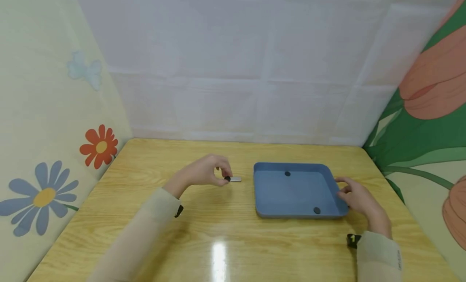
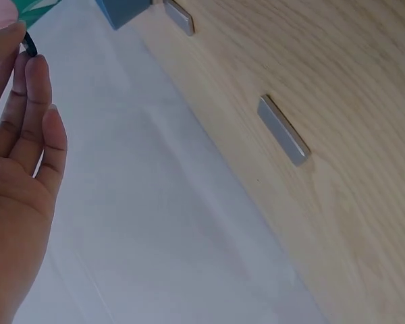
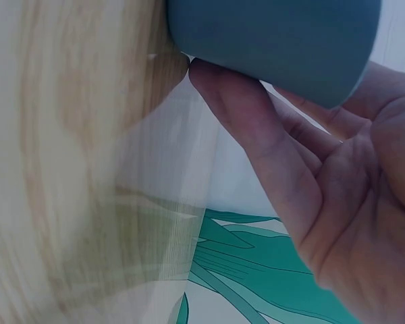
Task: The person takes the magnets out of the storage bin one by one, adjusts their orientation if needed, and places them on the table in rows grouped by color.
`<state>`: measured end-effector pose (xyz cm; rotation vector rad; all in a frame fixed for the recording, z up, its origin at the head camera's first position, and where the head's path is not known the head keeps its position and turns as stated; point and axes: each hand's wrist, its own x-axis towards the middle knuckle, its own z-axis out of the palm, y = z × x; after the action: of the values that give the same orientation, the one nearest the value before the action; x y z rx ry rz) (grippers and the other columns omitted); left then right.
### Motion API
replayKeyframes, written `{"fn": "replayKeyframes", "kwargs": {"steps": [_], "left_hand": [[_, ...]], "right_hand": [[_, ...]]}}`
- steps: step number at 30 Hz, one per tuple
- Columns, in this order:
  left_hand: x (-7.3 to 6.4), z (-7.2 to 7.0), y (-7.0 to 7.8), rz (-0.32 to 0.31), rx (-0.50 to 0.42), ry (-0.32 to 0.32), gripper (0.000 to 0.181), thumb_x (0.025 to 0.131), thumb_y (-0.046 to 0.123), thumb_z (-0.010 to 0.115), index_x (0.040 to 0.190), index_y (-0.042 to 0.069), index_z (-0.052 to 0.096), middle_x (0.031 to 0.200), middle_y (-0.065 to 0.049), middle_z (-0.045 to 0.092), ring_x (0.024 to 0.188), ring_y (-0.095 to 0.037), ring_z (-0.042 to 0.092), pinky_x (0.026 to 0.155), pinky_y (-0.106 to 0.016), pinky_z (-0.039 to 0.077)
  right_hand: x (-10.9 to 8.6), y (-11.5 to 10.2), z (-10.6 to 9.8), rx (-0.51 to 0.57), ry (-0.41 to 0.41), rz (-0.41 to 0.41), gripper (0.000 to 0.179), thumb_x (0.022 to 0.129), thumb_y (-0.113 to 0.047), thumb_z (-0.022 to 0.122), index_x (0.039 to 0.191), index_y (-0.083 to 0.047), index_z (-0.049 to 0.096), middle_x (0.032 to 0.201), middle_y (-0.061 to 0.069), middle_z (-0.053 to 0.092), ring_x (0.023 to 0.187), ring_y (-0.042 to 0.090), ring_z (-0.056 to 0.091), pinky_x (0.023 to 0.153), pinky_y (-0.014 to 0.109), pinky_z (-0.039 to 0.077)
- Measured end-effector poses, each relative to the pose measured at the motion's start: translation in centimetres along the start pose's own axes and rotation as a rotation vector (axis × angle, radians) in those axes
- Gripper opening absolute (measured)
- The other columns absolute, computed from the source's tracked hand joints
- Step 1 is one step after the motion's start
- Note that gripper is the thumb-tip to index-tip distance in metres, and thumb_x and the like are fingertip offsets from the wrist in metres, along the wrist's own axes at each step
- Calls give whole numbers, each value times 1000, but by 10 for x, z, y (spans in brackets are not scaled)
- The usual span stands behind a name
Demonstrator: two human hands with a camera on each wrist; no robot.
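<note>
Between thumb and fingertips, my left hand (image 1: 209, 171) pinches a small black disc (image 1: 227, 179), seen edge-on as a thin dark piece (image 2: 30, 44) in the left wrist view. A silver bar (image 1: 236, 179) lies on the table just right of those fingertips. The left wrist view shows two such bars, one nearer (image 2: 283, 131) and one farther off (image 2: 179, 17). At the right, my right hand (image 1: 360, 198) holds the right side of a blue tray (image 1: 259, 189), with fingers against its wall. Inside the tray are two black discs, one toward the back (image 1: 287, 173) and one at the front right (image 1: 317, 210).
The wooden table (image 1: 196, 241) ends at a white cloth backdrop (image 1: 218, 71). Flower-printed panels stand on the left (image 1: 43, 112) and right (image 1: 429, 160). Each wrist wears a dark strap partly under the sleeve.
</note>
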<state>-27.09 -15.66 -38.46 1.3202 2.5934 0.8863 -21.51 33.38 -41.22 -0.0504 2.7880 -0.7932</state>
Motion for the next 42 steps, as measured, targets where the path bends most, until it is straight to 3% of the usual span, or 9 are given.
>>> {"fn": "replayKeyframes", "kwargs": {"steps": [4, 9, 12, 17, 22, 28, 42], "left_hand": [[-17, -6, -7, -40, 6, 14, 10, 91, 12, 78, 99, 18, 79, 96, 4, 71, 88, -21, 68, 79, -36, 59], [-40, -10, -16, -93, -20, 45, 12, 91, 11, 77, 98, 21, 79, 96, 5, 71, 88, -21, 68, 80, -44, 59], [-52, -12, -21, -125, -20, 54, 10, 91, 11, 77, 97, 18, 79, 96, 6, 70, 88, -22, 67, 81, -48, 59], [-66, -12, -26, -161, 7, 41, 9, 90, 10, 77, 98, 14, 81, 95, 9, 72, 86, -19, 69, 79, -44, 59], [-72, -10, -31, -191, 5, 26, 8, 89, 11, 78, 97, 14, 81, 93, 9, 72, 84, -9, 67, 76, -37, 59], [-75, -3, -38, -231, 10, -19, 9, 88, 8, 78, 95, 13, 80, 93, 7, 72, 84, -6, 66, 74, -25, 56], [-75, 11, -48, -257, -15, -115, 11, 88, 6, 78, 95, 15, 78, 95, 5, 74, 85, -4, 66, 76, -20, 58]], "right_hand": [[1, 1, -1, -3, 0, 4, 50, 104, -8, 53, 151, 3, 40, 114, 29, 65, 88, 26, 63, 69, 34, 52], [1, 0, -1, 2, 0, 9, 50, 104, -9, 54, 151, 2, 40, 114, 29, 65, 89, 26, 63, 69, 34, 52], [1, 0, 0, 2, -2, 10, 49, 105, -9, 54, 151, 2, 40, 114, 29, 65, 89, 27, 63, 69, 35, 53], [0, 1, -1, -5, -5, 14, 49, 105, -9, 53, 150, 2, 40, 115, 30, 65, 91, 28, 64, 70, 35, 53], [0, 2, -4, -6, -6, 11, 49, 104, -8, 53, 150, 3, 40, 115, 31, 65, 90, 27, 65, 69, 35, 54], [0, 3, -4, -5, -5, 8, 49, 104, -8, 53, 150, 3, 40, 115, 31, 65, 89, 26, 65, 69, 35, 54], [1, 3, -1, -1, -4, 7, 50, 104, -8, 53, 151, 2, 40, 115, 30, 65, 88, 25, 64, 69, 35, 54]]}}
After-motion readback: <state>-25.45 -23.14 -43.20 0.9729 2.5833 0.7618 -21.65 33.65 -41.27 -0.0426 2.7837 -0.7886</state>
